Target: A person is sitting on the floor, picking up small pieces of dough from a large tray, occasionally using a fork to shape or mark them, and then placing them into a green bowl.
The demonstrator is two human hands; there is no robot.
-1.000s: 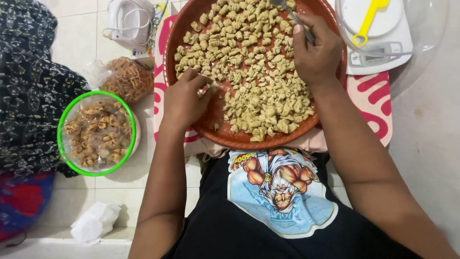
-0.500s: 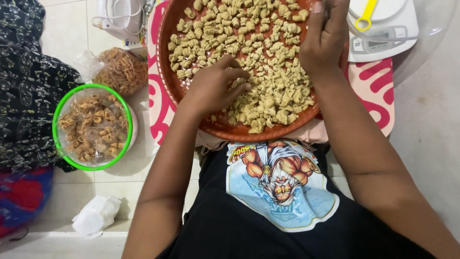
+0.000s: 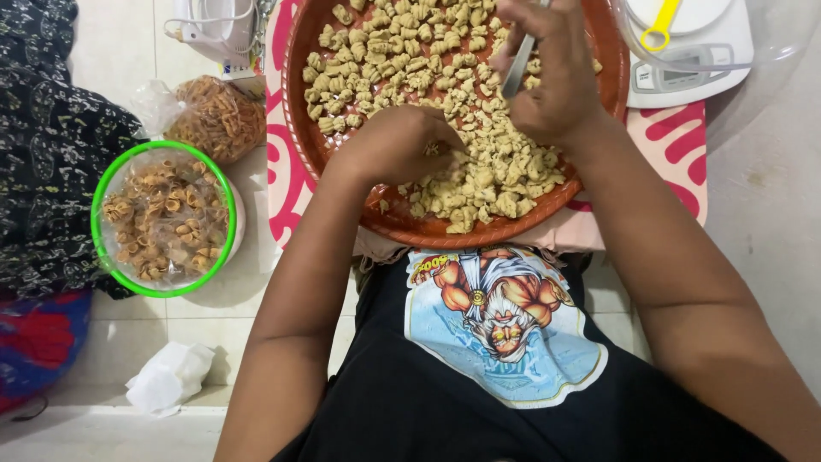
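since half a second earlier, both hands had shifted toward the middle of the round brown tray [image 3: 301, 128], and the view sat closer. left hand [image 3: 395, 144] lay knuckles up on the pale dough pieces [image 3: 402, 60] at the tray's near side, fingers curled down into them; whether anything was pinched could not be told. right hand [image 3: 552, 73] hovered over the tray's right half, fingers closed round a thin grey metal tool [image 3: 517, 68]. dough pieces covered most of the tray, which rested on a pink-and-white patterned mat [image 3: 676, 145]. to the left on the tiled floor [image 3: 205, 316] stood a green-rimmed clear bowl [image 3: 162, 218] of curled brown snacks, with a clear bag of orange-brown snacks [image 3: 218, 115] just beyond it. a white kitchen scale [image 3: 693, 73] sat right of the tray.
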